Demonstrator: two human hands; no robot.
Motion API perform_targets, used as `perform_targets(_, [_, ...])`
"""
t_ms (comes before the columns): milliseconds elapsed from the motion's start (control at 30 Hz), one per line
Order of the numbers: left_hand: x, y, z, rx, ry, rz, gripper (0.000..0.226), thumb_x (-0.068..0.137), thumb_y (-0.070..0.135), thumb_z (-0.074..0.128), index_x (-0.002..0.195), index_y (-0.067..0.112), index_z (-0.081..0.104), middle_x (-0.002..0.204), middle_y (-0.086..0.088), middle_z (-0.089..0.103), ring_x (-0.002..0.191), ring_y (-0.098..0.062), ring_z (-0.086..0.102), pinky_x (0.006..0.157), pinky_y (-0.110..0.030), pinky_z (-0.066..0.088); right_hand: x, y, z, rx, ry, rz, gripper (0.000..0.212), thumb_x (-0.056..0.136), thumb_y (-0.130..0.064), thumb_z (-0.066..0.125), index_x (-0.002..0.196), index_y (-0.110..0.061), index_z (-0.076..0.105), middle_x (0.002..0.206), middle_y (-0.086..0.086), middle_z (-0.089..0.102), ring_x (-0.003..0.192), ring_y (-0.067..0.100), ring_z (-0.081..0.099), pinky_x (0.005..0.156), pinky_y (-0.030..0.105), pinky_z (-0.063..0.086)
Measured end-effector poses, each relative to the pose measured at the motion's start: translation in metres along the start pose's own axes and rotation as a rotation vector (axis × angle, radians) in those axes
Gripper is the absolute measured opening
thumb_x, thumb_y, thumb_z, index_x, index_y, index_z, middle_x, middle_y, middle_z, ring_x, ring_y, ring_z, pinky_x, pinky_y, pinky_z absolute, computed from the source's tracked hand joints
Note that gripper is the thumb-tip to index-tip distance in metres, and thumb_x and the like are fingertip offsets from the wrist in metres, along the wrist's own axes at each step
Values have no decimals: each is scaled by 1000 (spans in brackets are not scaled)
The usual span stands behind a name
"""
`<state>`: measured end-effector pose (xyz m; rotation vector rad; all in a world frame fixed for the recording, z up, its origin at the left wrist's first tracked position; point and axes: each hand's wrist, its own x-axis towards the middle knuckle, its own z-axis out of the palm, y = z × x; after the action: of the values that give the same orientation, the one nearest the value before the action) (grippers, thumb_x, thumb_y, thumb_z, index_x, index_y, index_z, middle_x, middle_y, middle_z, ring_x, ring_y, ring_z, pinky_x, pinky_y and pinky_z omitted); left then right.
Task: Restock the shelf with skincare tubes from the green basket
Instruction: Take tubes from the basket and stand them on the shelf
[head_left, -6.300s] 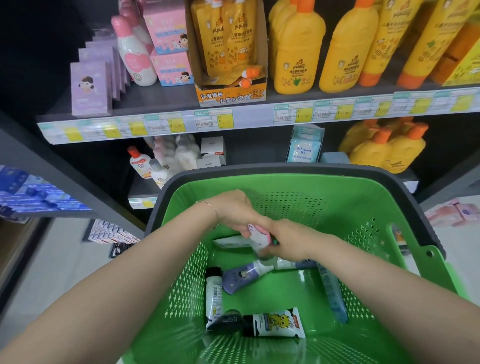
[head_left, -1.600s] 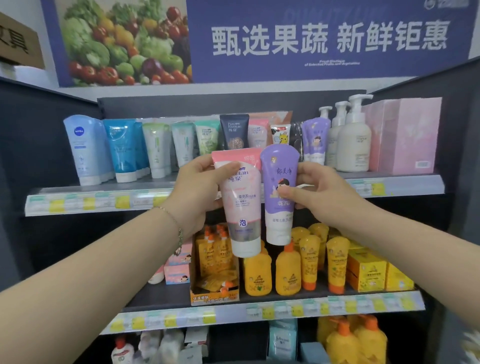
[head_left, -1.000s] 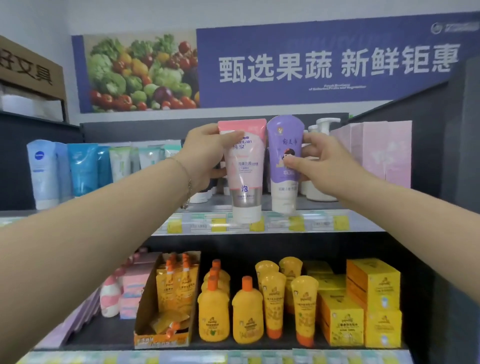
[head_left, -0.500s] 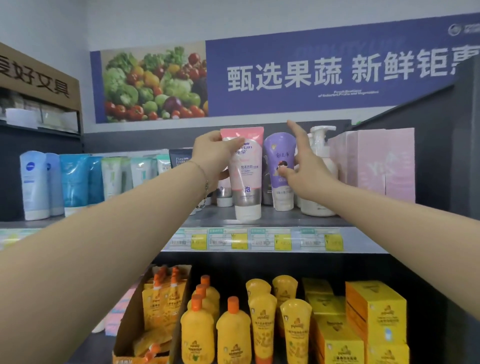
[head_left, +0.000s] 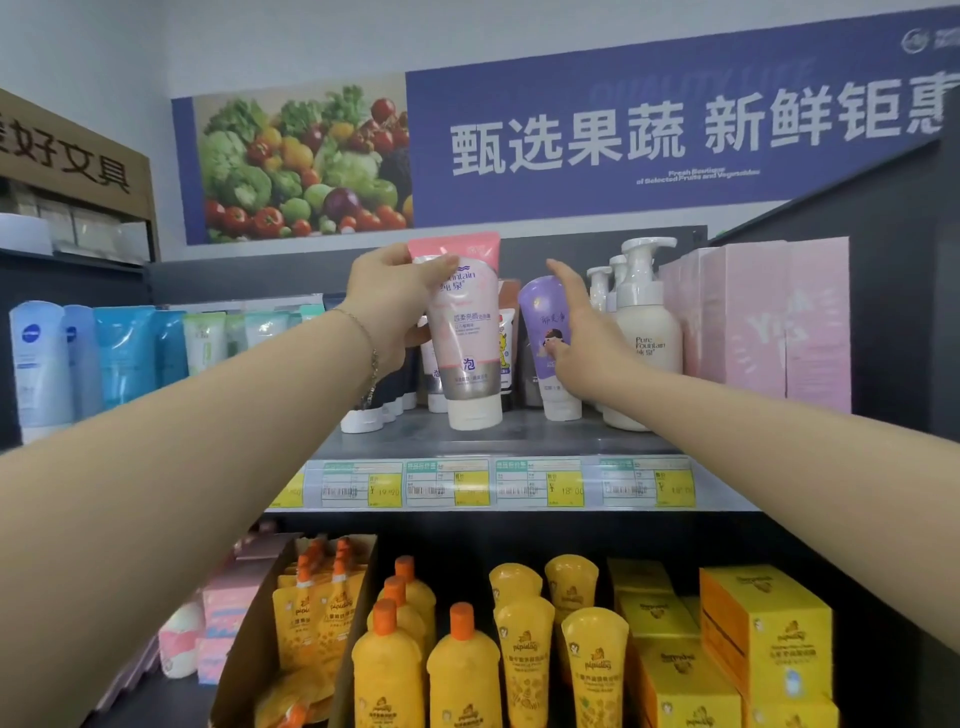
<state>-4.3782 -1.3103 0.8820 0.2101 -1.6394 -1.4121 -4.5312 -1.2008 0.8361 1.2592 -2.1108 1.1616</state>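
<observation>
Left hand (head_left: 400, 306) has its grip wrapped around the pink tube (head_left: 467, 332) up near the crimped top, cap end down, right at the front edge of the top shelf (head_left: 498, 441), middle of the frame. Can't tell if the cap is actually resting on the shelf or just above it. Right hand (head_left: 582, 332) is spread wide open, fingers straight, palm against the side of the purple tube (head_left: 545, 343), which stands on its cap just right of the pink one. Just right of that sits a white pump bottle (head_left: 641, 332), then pink boxes (head_left: 763, 317). Blue and green tubes (head_left: 124, 353) line the shelf at left; yellow bottles (head_left: 462, 670) fill the shelf below.
</observation>
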Motion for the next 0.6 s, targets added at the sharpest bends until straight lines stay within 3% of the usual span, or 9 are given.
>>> perform_targets(133, [3, -1, -3, 13, 4, -2, 5, 89, 14, 65, 87, 19, 63, 76, 3, 66, 59, -11, 59, 48, -20, 47, 8, 8, 6, -108, -29, 3, 73, 91, -4, 51, 149, -29, 14, 65, 2, 44, 51, 12, 40, 44, 26, 29])
perform_targets(267, [5, -2, -4, 23, 5, 1, 5, 89, 14, 65, 88, 19, 63, 78, 3, 66, 64, -12, 61, 53, -24, 49, 22, 5, 1, -193, -46, 5, 67, 86, -7, 61, 139, -27, 26, 99, 10, 44, 64, 19, 48, 50, 27, 33])
perform_targets(400, [5, -5, -3, 22, 3, 5, 6, 88, 14, 65, 86, 19, 63, 80, 2, 67, 68, -14, 62, 54, -25, 49, 29, -3, -10, -359, -63, -43, 61, 81, -9, 69, 130, -18, 34, 117, 10, 35, 89, 33, 56, 71, 37, 48])
perform_targets(533, [6, -6, -1, 18, -5, 7, 6, 88, 14, 66, 87, 19, 64, 80, 3, 67, 68, -13, 63, 54, -26, 50, 32, -6, -19, -689, -50, -150, 46, 82, -16, 68, 117, -6, 40, 121, 12, 41, 107, 31, 45, 72, 31, 30])
perform_targets(600, [6, -6, 0, 13, -8, 9, 6, 88, 14, 66, 86, 19, 64, 79, 3, 67, 67, -13, 63, 56, -26, 51, 33, -6, -23, -744, -65, -164, 51, 82, -19, 69, 123, -7, 39, 123, 12, 43, 111, 30, 43, 77, 32, 33])
